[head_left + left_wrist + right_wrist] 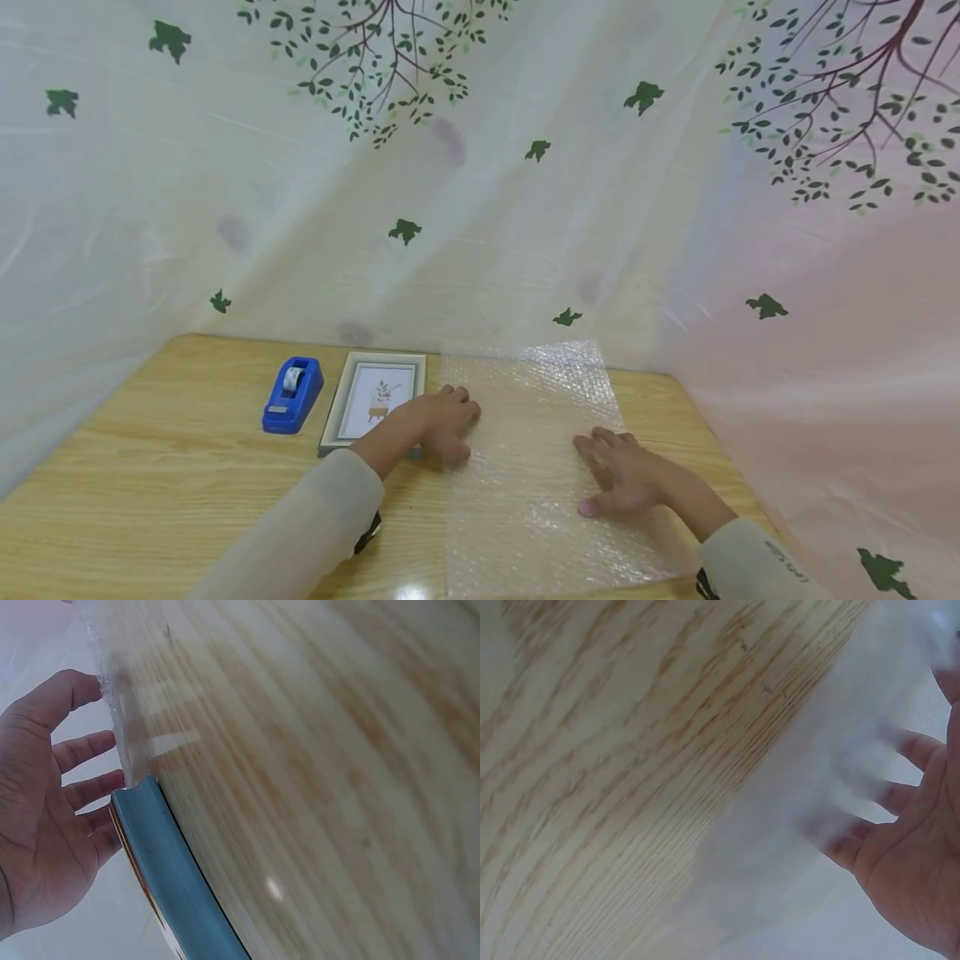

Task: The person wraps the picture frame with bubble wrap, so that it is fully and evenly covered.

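Observation:
A clear sheet of bubble wrap (517, 467) lies flat over the wooden table. My left hand (446, 423) is at the sheet's left edge, its fingers spread and slightly bent with the tips right at the film. Beside that hand is a picture frame (343, 400) with a plant print, its near right corner partly behind my wrist; the frame's blue-grey side (180, 862) shows in the left wrist view. On the sheet's right part rests my right hand (626, 473), fingers spread. In the right wrist view its fingertips meet the hazy film (780, 825).
A blue tape dispenser (292, 396) with a roll of tape stands left of the picture frame. The wooden table (187, 467) ends at the back against a pale hanging sheet (315, 217) printed with leaves and branches, which also closes off both sides.

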The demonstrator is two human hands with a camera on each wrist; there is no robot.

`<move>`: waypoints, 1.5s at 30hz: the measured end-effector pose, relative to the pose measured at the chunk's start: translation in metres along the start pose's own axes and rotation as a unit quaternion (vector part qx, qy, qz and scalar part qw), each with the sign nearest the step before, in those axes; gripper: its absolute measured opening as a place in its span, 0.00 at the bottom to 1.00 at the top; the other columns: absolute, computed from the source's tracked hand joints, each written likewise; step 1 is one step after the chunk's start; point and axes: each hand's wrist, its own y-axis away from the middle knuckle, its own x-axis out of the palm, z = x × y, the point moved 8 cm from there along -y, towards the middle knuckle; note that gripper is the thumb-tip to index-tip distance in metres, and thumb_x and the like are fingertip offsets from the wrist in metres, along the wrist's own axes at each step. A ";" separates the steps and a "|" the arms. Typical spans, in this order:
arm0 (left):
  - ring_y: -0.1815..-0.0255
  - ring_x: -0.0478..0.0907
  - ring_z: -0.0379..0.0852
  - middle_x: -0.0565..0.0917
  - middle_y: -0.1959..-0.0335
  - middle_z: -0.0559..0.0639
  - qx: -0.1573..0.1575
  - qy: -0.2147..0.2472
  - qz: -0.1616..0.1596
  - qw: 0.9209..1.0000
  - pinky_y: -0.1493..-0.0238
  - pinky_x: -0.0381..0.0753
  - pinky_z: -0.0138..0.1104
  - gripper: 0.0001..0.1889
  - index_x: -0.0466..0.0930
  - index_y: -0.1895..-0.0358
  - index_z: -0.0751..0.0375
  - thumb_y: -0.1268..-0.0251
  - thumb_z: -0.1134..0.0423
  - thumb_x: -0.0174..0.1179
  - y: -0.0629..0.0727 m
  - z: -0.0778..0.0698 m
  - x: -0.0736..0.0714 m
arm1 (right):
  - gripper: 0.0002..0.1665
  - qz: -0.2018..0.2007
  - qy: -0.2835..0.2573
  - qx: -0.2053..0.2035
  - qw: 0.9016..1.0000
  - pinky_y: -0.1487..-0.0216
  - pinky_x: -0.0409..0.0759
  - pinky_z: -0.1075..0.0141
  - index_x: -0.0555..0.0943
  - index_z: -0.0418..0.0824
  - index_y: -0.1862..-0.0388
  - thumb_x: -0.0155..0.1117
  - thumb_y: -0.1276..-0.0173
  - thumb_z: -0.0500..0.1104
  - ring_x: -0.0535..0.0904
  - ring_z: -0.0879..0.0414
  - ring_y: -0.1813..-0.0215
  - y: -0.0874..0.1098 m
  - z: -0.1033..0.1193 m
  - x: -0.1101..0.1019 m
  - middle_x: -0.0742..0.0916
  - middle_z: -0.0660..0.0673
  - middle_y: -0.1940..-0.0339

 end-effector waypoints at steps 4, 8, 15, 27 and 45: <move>0.44 0.70 0.51 0.74 0.40 0.54 0.006 0.010 -0.001 1.000 0.46 0.78 0.44 0.32 0.75 0.33 0.54 0.38 0.45 0.66 0.001 0.000 0.001 | 0.64 0.003 -0.006 0.000 1.000 0.38 0.57 0.20 0.60 0.39 0.19 0.71 0.42 0.73 0.53 0.14 0.28 -0.002 0.000 -0.001 0.61 0.22 0.23; 0.46 0.69 0.50 0.74 0.42 0.53 0.007 0.018 0.000 1.000 0.49 0.78 0.43 0.32 0.75 0.33 0.54 0.40 0.45 0.65 0.003 0.000 0.003 | 0.63 0.008 -0.018 -0.012 1.000 0.38 0.55 0.19 0.61 0.37 0.20 0.73 0.42 0.70 0.53 0.13 0.28 -0.003 0.001 -0.003 0.60 0.20 0.23; 0.46 0.71 0.49 0.75 0.44 0.51 0.006 0.003 -0.011 1.000 0.51 0.79 0.42 0.33 0.76 0.34 0.51 0.38 0.38 0.66 0.006 -0.004 0.002 | 0.62 0.014 -0.044 -0.034 0.998 0.39 0.53 0.17 0.61 0.32 0.21 0.76 0.42 0.65 0.52 0.12 0.29 -0.003 0.001 -0.007 0.60 0.18 0.24; 0.52 0.71 0.47 0.75 0.52 0.50 0.009 -0.015 -0.017 1.000 0.55 0.78 0.40 0.35 0.78 0.39 0.54 0.40 0.32 0.66 0.010 -0.018 0.001 | 0.56 0.004 -0.006 -0.037 0.999 0.39 0.60 0.21 0.67 0.33 0.25 0.76 0.46 0.58 0.60 0.14 0.32 -0.003 -0.002 -0.012 0.68 0.22 0.28; 0.48 0.73 0.50 0.75 0.50 0.51 -0.004 -0.047 -0.018 0.999 0.54 0.80 0.41 0.39 0.75 0.39 0.51 0.43 0.26 0.63 0.016 -0.035 0.007 | 0.52 -0.023 0.039 -0.002 0.999 0.42 0.68 0.27 0.69 0.43 0.25 0.74 0.50 0.53 0.69 0.30 0.35 -0.002 -0.011 -0.010 0.72 0.33 0.31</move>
